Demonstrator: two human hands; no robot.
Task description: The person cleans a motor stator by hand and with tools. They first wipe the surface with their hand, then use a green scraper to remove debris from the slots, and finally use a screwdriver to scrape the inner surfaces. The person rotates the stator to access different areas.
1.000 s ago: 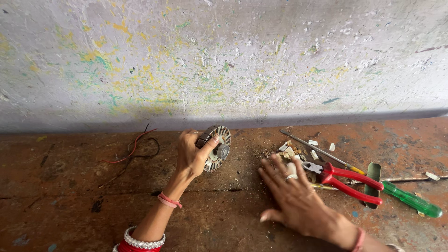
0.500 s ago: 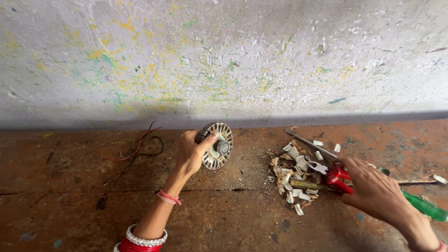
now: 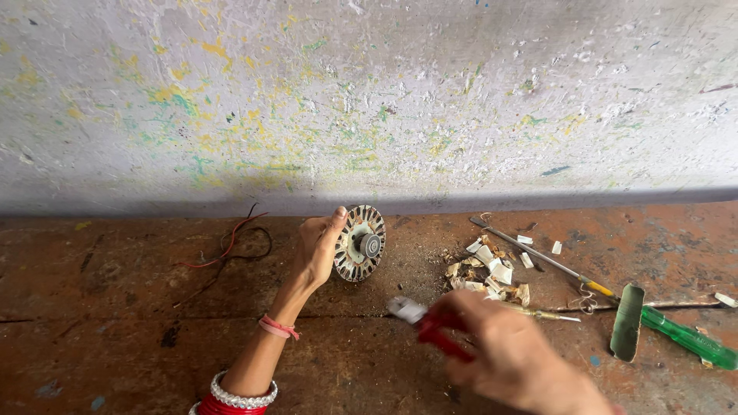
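Note:
My left hand (image 3: 317,250) holds a round slotted metal motor core (image 3: 360,242) upright on its edge on the worn brown floor, close to the wall. My right hand (image 3: 500,346) is blurred in the lower middle and grips red-handled pliers (image 3: 419,321), whose silver jaws point left toward the core. The pliers are off the floor, a short way below and right of the core. Red and white bangles sit on my left wrist.
A pile of pale paper scraps (image 3: 492,270) lies right of the core. A thin metal rod (image 3: 538,257), a green-handled screwdriver (image 3: 684,336) and a small metal blade (image 3: 626,323) lie at the right. Red and dark wires (image 3: 227,246) trail at the left. The paint-flecked wall (image 3: 369,100) stands behind.
My right hand has picked up the red pliers from the scrap pile and carried them left toward the core. My left hand keeps the core standing in place.

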